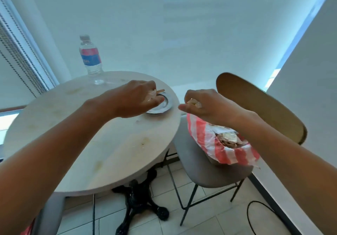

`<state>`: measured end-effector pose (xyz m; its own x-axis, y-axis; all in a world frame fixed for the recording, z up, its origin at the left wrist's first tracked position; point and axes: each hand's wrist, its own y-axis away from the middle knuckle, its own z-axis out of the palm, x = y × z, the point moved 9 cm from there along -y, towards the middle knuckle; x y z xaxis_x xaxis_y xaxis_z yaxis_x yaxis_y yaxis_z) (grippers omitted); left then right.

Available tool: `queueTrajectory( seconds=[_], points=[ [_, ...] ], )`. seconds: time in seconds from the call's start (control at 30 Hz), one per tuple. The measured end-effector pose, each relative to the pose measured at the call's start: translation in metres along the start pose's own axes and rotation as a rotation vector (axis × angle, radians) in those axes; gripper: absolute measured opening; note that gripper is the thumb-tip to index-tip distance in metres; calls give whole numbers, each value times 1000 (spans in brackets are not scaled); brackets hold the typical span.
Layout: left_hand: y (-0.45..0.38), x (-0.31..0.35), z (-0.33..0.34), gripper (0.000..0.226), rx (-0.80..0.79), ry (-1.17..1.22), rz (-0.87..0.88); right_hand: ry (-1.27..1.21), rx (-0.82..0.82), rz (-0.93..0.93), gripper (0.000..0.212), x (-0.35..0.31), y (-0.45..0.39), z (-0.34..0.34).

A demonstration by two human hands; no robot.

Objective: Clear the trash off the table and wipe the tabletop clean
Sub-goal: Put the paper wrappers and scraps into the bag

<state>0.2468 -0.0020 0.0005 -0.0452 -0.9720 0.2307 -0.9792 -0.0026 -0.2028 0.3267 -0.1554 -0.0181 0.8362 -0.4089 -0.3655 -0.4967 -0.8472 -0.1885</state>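
My left hand (135, 99) hovers over a small metal dish (163, 107) at the far right of the round pale table (73, 134), closed on crumpled scraps and a thin wooden stick (160, 91). My right hand (206, 105) is just off the table's right edge, above a red-and-white striped plastic bag (209, 139), pinching a small crumpled scrap (195, 103). The bag lies open on a chair seat and holds several bits of trash. Yellowish stains and crumbs (144, 141) mark the tabletop.
A clear water bottle (90, 59) with a blue and red label stands at the table's far edge. The chair (264, 107) with a wooden back sits right of the table. A black cable (255, 216) lies on the tiled floor. Window blinds are at left.
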Motion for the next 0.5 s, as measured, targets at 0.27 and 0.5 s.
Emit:
queueTrajectory(
  seconds=[0.27, 0.5],
  points=[
    [-51, 75, 56, 33, -135, 132, -29, 7, -37, 106, 31, 107, 59, -29],
    [-110, 117, 111, 26, -299, 64, 31, -41, -58, 252, 23, 177, 93, -26]
  ],
)
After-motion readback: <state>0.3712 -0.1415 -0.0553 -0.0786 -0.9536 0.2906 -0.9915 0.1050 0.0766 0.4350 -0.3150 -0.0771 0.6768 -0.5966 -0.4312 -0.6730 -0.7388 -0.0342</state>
